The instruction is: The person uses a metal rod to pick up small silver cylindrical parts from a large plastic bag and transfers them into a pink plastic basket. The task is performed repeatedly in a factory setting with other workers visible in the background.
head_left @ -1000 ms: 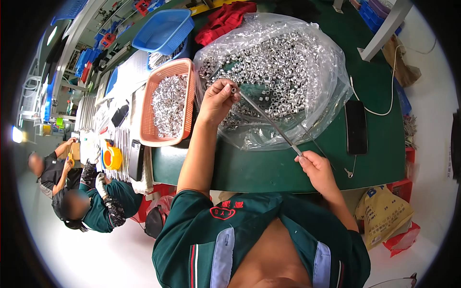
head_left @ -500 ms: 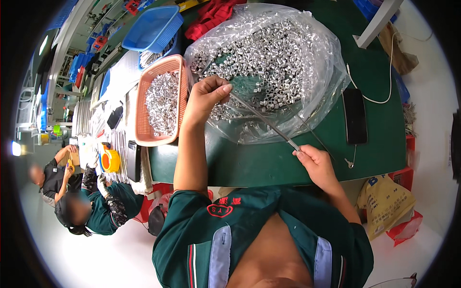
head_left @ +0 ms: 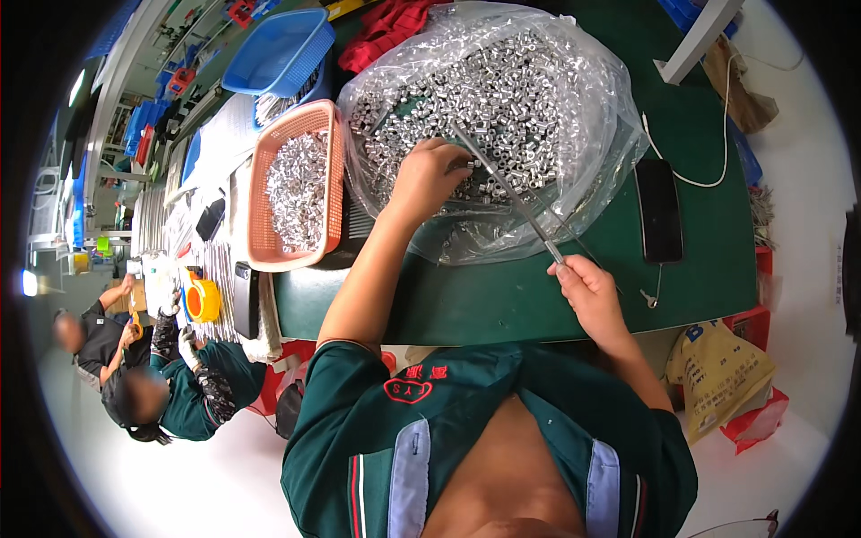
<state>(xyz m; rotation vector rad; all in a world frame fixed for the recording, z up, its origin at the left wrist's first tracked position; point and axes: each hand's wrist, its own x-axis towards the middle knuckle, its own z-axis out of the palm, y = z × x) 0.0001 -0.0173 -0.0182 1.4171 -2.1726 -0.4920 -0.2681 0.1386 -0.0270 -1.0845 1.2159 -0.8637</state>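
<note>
Head view: left hand [head_left: 429,177] pinching sleeves [head_left: 502,81] at rod [head_left: 507,193] tip for threading; right hand [head_left: 587,287] clenched on rod's near end, steadying.

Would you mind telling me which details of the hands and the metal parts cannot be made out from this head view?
- Left hand: its fingertips are buried in the small metal sleeves, so whether they pinch one is hidden.
- Thin metal rod: its far tip is lost among the sleeves; its near end sits inside the right hand.
- Clear plastic bag: glare blurs parts near its edge.
- Orange basket: single parts too small.
</note>
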